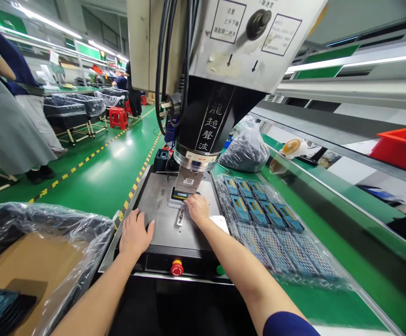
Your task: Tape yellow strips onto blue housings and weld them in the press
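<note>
My left hand [135, 233] rests with its fingers spread on the left side of the metal base plate [157, 233]. My right hand [198, 208] has its fingers curled together at the front right edge of a teal plastic casing [180, 195]. That casing sits in a pale fixture [175, 203], directly under the metal horn [189, 179] of an ultrasonic welding machine [206, 116]. Whether the horn touches the casing I cannot tell. The right fingertips are partly hidden. A slotted metal bracket [181, 217] lies on the plate in front of the fixture.
Right of the plate, a clear blister tray [259, 242] holds several teal casings [240, 207]. A plastic-lined bin [59, 247] with casings stands at left. A red emergency stop button [177, 268] is at the front edge. Behind are a filled plastic bag [247, 149] and people [7, 93] at left.
</note>
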Demonstrator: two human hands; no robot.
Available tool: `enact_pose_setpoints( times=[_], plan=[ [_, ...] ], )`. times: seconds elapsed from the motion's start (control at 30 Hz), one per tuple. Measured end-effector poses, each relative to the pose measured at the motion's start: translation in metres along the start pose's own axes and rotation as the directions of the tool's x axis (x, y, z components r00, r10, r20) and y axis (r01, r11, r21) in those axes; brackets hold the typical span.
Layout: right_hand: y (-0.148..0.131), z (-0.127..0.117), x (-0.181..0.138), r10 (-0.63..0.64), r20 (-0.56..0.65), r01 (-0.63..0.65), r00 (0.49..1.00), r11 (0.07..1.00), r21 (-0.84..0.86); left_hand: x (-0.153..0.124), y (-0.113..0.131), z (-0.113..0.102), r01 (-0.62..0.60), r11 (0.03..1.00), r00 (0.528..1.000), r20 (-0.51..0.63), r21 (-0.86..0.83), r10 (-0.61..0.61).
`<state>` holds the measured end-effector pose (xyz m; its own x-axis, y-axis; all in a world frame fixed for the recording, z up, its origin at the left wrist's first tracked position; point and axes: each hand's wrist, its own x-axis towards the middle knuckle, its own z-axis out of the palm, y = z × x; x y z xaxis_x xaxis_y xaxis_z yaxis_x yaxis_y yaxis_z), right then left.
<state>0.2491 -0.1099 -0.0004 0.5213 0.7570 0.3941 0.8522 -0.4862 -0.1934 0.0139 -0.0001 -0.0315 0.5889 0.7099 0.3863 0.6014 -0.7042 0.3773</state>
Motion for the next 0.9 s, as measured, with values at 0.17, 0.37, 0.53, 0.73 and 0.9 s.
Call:
enact_pose_setpoints(
  times=[0.17, 0.37, 0.53, 0.73, 0.9],
  plan=[
    [-0.009, -0.028, -0.013, -0.143, 0.044, 0.140, 0.989, 0.988, 0.071, 0.000, -0.002, 0.000, 0.008, 0.996, 1.000, -0.020, -0.085, -0.010],
    [-0.035, -0.081, -0.079, -0.064, 0.121, 0.013, 0.991, 0.923, 0.384, 0.001, -0.007, -0.008, -0.003, 0.957, 0.998, -0.066, -0.290, -0.017],
    [-0.043, -0.110, -0.140, 0.123, 0.628, -0.628, 0.768, 0.333, 0.703, -0.029, 0.010, -0.022, 0.050, 0.865, 0.998, -0.016, -0.500, -0.067],
    [-0.047, -0.105, -0.184, 0.044, 0.811, -0.809, 0.584, 0.114, 0.576, -0.095, 0.060, -0.051, 0.504, 0.468, 0.796, 0.601, -0.726, 0.075],
    [-0.051, -0.091, -0.205, 0.091, 0.690, -0.633, 0.718, 0.498, 0.593, -0.112, 0.069, -0.064, 0.686, 0.429, 0.623, 0.779, -0.588, 0.073]
  ],
)
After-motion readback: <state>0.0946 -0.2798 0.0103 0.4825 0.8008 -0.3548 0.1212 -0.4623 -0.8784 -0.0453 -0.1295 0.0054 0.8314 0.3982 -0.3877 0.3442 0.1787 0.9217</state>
